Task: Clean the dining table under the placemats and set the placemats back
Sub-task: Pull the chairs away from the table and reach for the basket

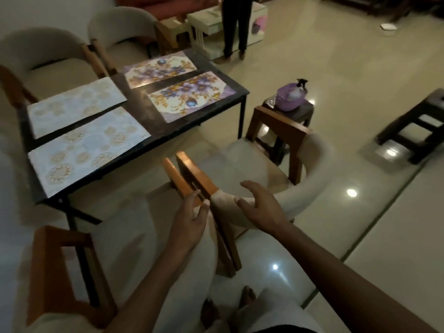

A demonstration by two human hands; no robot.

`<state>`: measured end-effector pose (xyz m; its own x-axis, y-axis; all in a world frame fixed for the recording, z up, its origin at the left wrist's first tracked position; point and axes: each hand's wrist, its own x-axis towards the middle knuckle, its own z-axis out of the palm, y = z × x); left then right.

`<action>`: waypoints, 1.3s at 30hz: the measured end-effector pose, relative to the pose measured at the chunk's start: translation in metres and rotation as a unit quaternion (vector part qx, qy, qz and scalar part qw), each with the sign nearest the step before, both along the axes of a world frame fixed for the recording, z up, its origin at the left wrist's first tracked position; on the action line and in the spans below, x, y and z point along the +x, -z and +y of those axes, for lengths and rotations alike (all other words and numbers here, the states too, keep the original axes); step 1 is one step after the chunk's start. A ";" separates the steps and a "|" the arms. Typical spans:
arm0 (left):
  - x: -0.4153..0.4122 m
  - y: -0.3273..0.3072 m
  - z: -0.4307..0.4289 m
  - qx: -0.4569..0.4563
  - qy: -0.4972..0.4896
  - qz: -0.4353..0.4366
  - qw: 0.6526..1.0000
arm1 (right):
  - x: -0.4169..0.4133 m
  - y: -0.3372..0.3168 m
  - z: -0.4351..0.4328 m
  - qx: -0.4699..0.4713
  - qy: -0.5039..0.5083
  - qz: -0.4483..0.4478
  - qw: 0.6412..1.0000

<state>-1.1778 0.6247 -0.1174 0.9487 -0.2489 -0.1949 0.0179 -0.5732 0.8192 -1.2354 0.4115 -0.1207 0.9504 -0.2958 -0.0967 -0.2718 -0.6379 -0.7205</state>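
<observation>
A black dining table [134, 99] stands ahead to my left with several placemats on it. Two white mats with gold medallions lie on the near half, one at the front [89, 147] and one behind it [77, 105]. Two purple floral mats lie on the far half, one [192, 96] toward the right edge and one [159, 70] behind it. My left hand [191, 218] hangs with relaxed fingers over the wooden arms of two chairs. My right hand [260, 204] hovers open beside it over a cream chair back, holding nothing.
Cream chairs with wooden arms ring the table: two near me [276, 169] [72, 272] and two across it [43, 58] [120, 27]. A purple basin [289, 98] sits on a dark stool at right. A person's legs [234, 27] stand beyond the table. Glossy floor spreads right.
</observation>
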 end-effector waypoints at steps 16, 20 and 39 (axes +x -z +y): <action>0.051 0.004 -0.293 0.021 0.085 -0.022 0.996 | 0.011 0.003 -0.292 0.062 0.121 -0.028 0.990; 0.060 -0.003 -0.396 0.003 0.081 -0.010 0.997 | 0.014 0.001 -0.387 0.044 0.122 0.002 0.991; 0.187 0.019 -0.706 -0.028 0.091 0.021 0.995 | 0.122 0.010 -0.672 0.035 0.108 0.041 0.993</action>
<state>-0.9912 -0.0815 -0.1359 0.8786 -0.4267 -0.2147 -0.0467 -0.5241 0.8504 -1.1137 -0.2609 -0.1303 0.8537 -0.4816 -0.1979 -0.4558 -0.5076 -0.7311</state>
